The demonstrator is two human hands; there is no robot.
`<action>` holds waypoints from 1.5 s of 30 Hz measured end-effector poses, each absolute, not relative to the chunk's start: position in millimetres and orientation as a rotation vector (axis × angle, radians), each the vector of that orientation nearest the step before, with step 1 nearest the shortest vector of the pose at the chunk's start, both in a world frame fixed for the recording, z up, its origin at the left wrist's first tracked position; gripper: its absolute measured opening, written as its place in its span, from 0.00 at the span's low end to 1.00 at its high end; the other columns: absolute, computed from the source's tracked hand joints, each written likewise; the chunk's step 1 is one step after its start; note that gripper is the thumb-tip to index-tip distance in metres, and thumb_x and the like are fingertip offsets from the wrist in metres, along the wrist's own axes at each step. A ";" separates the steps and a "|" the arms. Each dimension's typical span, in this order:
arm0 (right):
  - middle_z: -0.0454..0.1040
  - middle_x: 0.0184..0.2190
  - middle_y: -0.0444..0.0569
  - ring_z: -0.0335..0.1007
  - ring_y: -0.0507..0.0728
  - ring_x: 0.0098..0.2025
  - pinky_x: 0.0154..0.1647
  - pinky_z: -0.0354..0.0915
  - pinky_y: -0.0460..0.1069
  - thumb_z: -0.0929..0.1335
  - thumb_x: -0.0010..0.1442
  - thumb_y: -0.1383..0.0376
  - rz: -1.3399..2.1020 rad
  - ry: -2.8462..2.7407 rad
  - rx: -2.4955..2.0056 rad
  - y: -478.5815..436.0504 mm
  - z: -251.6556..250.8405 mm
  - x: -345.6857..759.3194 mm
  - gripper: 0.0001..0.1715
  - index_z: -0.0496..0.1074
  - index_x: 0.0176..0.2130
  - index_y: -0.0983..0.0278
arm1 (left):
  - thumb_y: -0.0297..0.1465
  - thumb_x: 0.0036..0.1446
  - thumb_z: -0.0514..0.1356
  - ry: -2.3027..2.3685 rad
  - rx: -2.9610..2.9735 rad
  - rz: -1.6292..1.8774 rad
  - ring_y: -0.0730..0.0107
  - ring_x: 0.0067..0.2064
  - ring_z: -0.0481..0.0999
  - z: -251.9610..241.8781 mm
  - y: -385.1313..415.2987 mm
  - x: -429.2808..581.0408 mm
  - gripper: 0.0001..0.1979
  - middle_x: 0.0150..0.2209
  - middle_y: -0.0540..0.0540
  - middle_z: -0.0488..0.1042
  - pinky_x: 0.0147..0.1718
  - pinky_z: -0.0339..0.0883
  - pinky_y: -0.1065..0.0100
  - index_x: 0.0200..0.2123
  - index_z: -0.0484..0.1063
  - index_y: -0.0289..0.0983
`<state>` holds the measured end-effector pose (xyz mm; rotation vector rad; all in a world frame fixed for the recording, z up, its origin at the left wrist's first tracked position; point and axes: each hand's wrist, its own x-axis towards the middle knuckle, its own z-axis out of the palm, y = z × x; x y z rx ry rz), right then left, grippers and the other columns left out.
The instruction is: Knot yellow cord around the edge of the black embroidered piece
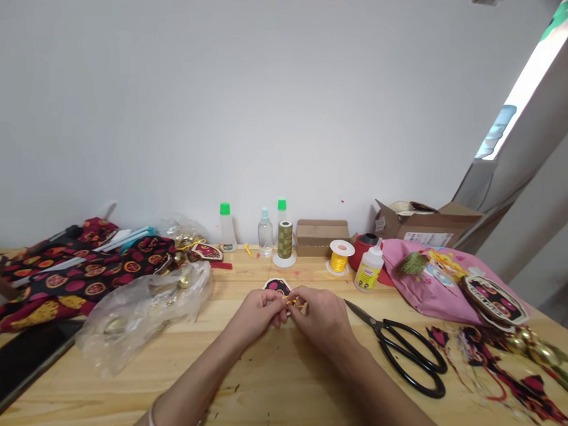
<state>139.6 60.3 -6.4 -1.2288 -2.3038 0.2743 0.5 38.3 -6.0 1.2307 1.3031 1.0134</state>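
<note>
At the middle of the table my left hand and my right hand meet, fingertips pinched close together. Between them runs a thin yellow cord, gripped by both. A small dark fabric piece with a red pattern and pale edge shows just behind the fingers; its lower part is hidden by them. To the right of my right hand lie large black-handled scissors, blades partly apart. A spool of yellow cord stands beyond the right hand, near a glue bottle.
Along the wall stand a green-capped bottle, a clear bottle, an olive thread spool and a cardboard box. Patterned cloth and a plastic bag lie left. At right are a pink bag and fabric scraps.
</note>
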 end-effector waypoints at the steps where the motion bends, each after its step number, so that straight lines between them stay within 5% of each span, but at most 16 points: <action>1: 0.72 0.26 0.40 0.64 0.49 0.27 0.24 0.50 0.43 0.61 0.50 0.63 0.260 -2.309 -1.209 60.4 -5.9 139.4 0.08 0.68 0.32 0.56 | 0.34 0.43 0.55 1.297 1.240 1.013 0.84 0.14 0.56 -5.9 37.9 0.5 0.11 0.13 0.54 0.64 0.11 0.42 0.79 0.17 0.67 0.32; 14: 0.66 0.26 0.41 0.60 0.48 0.25 0.23 0.49 0.43 0.63 0.49 0.67 0.253 -2.268 -1.052 64.9 -9.8 140.3 0.04 0.67 0.26 0.61 | 0.36 0.43 0.56 1.357 1.330 1.087 0.82 0.16 0.54 -9.2 35.5 -2.3 0.13 0.15 0.53 0.64 0.14 0.43 0.77 0.26 0.74 0.31; 25: 0.66 0.27 0.42 0.61 0.49 0.28 0.23 0.50 0.42 0.63 0.48 0.69 0.295 -2.249 -1.008 63.9 -8.2 140.5 0.04 0.67 0.26 0.61 | 0.35 0.42 0.57 1.388 1.396 1.204 0.67 0.31 0.70 -13.9 37.1 -0.4 0.11 0.27 0.47 0.75 0.30 0.61 0.71 0.26 0.74 0.33; 32: 0.66 0.25 0.42 0.61 0.49 0.27 0.24 0.51 0.43 0.62 0.48 0.67 0.284 -2.212 -1.038 64.0 -10.9 139.6 0.04 0.67 0.26 0.61 | 0.29 0.39 0.60 1.291 1.249 1.314 0.70 0.28 0.70 -8.8 36.7 0.4 0.23 0.24 0.49 0.73 0.31 0.63 0.70 0.43 0.65 0.30; 45: 0.71 0.27 0.45 0.64 0.50 0.27 0.26 0.56 0.43 0.61 0.50 0.68 0.499 -2.239 -0.990 70.8 -10.3 142.2 0.09 0.70 0.31 0.61 | 0.31 0.44 0.57 1.270 1.418 1.275 0.71 0.29 0.70 -12.8 36.6 -2.1 0.24 0.26 0.49 0.71 0.32 0.64 0.68 0.47 0.61 0.33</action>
